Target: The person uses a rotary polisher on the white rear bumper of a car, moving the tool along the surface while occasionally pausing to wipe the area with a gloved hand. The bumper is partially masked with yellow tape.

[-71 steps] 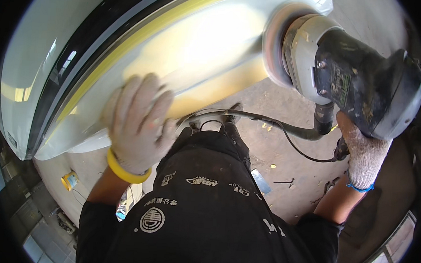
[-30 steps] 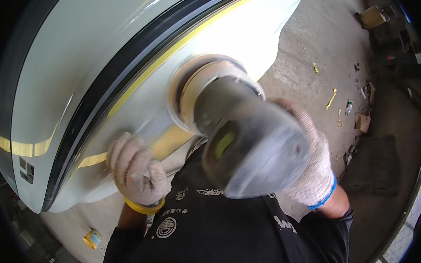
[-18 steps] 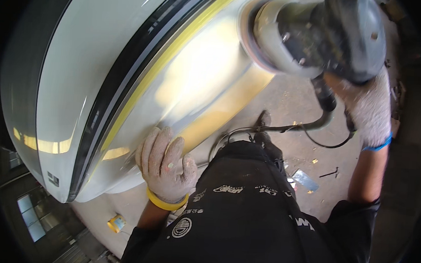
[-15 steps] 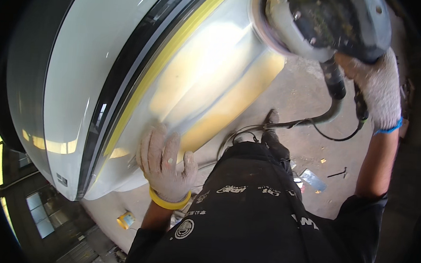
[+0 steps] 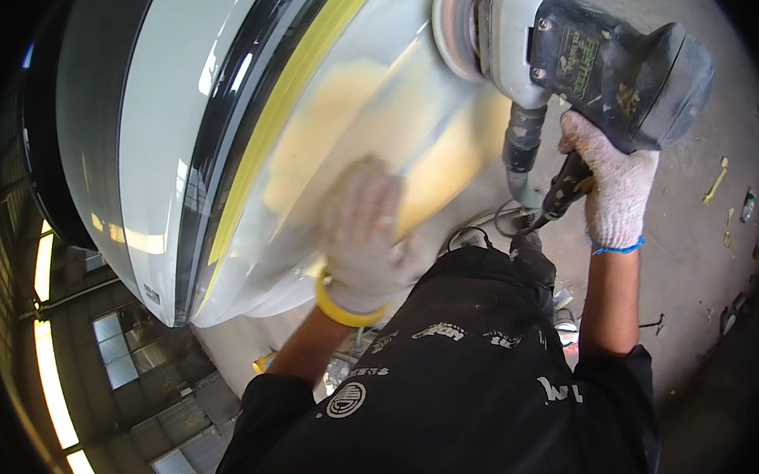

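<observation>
A car body panel (image 5: 387,107) with sanded patches of yellowish filler curves along my left side, with yellow masking tape (image 5: 269,126) along its upper edge. My left hand (image 5: 363,245), in a pale dusty glove, lies flat over the panel's lower part with fingers extended, somewhat blurred. In my gloved right hand (image 5: 613,186) is an electric sander (image 5: 594,72), gripped by its body near the rear. The sander's round pad (image 5: 455,29) is at the panel's far end; whether it touches the surface I cannot tell. A dust hose (image 5: 522,146) hangs from the sander.
Hose and cable run down to the floor near my shoe (image 5: 530,255). A can (image 5: 567,327) and scattered scraps, including a yellow strip (image 5: 715,181), lie on the concrete floor (image 5: 684,230). Windows (image 5: 116,351) and a bright light strip (image 5: 53,382) show at lower left.
My left hand has slid right and up across the panel. My right hand has come nearer my body and left with the sander, whose body has turned. The view has shifted.
</observation>
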The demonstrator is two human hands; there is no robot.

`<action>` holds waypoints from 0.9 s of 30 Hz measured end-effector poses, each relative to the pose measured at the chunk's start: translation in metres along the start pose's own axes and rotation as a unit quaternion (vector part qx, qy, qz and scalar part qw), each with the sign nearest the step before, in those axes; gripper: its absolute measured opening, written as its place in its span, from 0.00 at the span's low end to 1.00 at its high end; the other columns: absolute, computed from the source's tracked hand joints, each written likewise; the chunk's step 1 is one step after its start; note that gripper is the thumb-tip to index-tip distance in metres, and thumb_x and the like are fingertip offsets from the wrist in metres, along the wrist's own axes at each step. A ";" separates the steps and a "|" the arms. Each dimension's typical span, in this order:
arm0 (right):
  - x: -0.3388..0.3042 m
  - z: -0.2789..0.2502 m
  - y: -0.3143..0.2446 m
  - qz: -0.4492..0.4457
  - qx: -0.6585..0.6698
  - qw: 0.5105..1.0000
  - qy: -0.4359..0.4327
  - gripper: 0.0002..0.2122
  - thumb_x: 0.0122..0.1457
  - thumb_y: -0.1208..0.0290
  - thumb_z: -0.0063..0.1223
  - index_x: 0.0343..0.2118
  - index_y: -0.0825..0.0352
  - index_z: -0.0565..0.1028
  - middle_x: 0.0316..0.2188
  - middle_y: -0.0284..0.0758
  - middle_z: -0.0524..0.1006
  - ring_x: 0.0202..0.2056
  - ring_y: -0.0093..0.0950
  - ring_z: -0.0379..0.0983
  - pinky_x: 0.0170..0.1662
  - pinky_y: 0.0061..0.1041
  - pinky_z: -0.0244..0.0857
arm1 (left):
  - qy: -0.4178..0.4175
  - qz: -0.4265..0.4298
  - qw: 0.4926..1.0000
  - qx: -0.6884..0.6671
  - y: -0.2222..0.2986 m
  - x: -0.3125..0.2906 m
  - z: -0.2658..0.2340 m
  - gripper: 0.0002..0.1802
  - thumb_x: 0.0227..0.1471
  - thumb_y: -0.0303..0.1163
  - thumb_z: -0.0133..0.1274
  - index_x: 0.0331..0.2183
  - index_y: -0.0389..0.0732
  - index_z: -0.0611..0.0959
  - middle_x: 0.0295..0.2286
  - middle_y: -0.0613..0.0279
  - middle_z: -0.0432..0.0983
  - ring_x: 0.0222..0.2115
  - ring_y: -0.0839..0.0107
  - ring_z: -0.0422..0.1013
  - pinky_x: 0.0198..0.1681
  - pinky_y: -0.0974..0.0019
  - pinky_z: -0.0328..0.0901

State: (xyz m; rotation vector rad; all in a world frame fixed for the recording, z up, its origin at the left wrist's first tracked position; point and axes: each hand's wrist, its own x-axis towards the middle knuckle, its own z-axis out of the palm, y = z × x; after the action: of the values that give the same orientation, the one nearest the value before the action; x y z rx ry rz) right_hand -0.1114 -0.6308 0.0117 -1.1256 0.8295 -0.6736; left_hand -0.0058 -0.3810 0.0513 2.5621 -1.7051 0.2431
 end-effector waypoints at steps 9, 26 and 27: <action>-0.028 0.019 0.013 -0.063 -0.137 0.989 -0.008 0.15 0.45 0.75 0.67 0.37 0.72 0.77 0.30 0.35 0.79 0.29 0.23 0.74 0.35 0.24 0.69 | -0.063 -0.186 0.903 -0.382 0.048 0.006 0.050 0.38 0.44 0.30 0.58 0.57 0.32 0.65 0.55 0.45 0.63 0.57 0.52 0.61 0.60 0.57 0.55; -0.158 0.042 0.099 -0.073 0.039 0.977 -0.195 0.34 0.47 0.75 0.66 0.58 0.66 0.62 0.51 0.39 0.70 0.52 0.29 0.68 0.56 0.28 0.63 | -0.052 -0.381 0.633 -0.672 0.018 -0.074 0.122 0.26 0.44 0.31 0.61 0.46 0.35 0.73 0.36 0.50 0.77 0.38 0.57 0.75 0.43 0.58 0.68; -0.165 0.049 0.090 -0.060 0.081 0.974 -0.201 0.32 0.47 0.74 0.66 0.56 0.68 0.64 0.48 0.40 0.72 0.48 0.30 0.71 0.53 0.27 0.66 | -0.053 -0.378 0.635 -0.672 0.016 -0.081 0.117 0.26 0.44 0.31 0.60 0.46 0.35 0.73 0.36 0.50 0.77 0.38 0.57 0.75 0.43 0.58 0.67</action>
State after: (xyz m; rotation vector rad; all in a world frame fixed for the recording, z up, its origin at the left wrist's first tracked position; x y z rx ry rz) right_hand -0.1534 -0.4455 -0.0266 -1.1201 0.3577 -0.5735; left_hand -0.0396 -0.3289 -0.0775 1.6890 -0.2143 -0.8794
